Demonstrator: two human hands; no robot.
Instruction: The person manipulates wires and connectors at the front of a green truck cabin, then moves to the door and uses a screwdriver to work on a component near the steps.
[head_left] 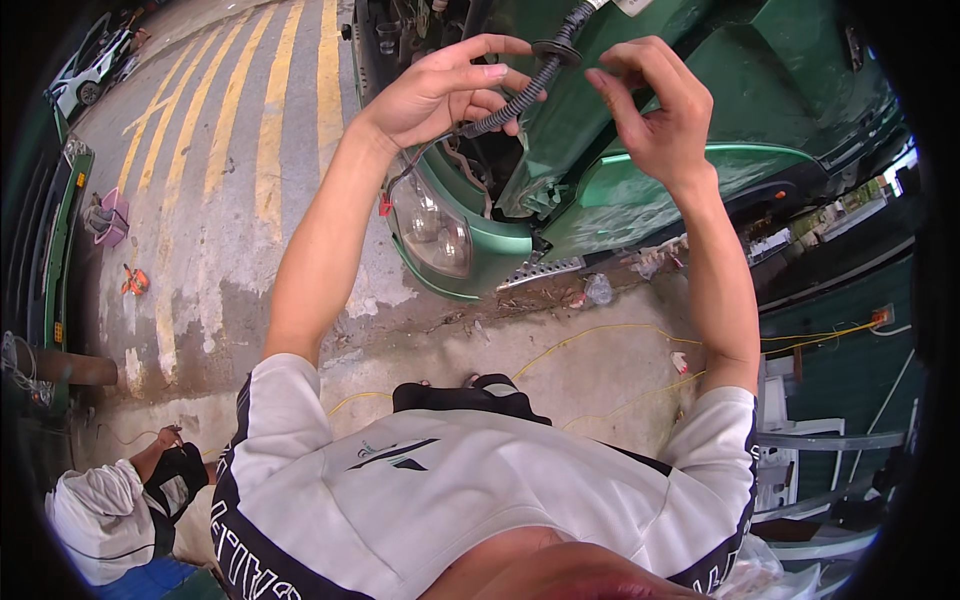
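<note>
White tee [480, 490] at bottom of frame, my L hand [435, 95] hangs loose behind the ribbed hose [520, 102] up top, R hand [668, 110] empty nearby, so imo keep bends gentle.

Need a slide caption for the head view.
Left hand at a ribbed hose, right hand raised beside it, over a green vehicle with its headlight showing.

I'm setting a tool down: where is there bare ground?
Striped pavement between the pink bucket and headlight offers bare room; so does concrete between the yellow cord runs. It is crowded below the green bodywork, by the plastic bag, and around the corrugated hose at the left hand.
</note>
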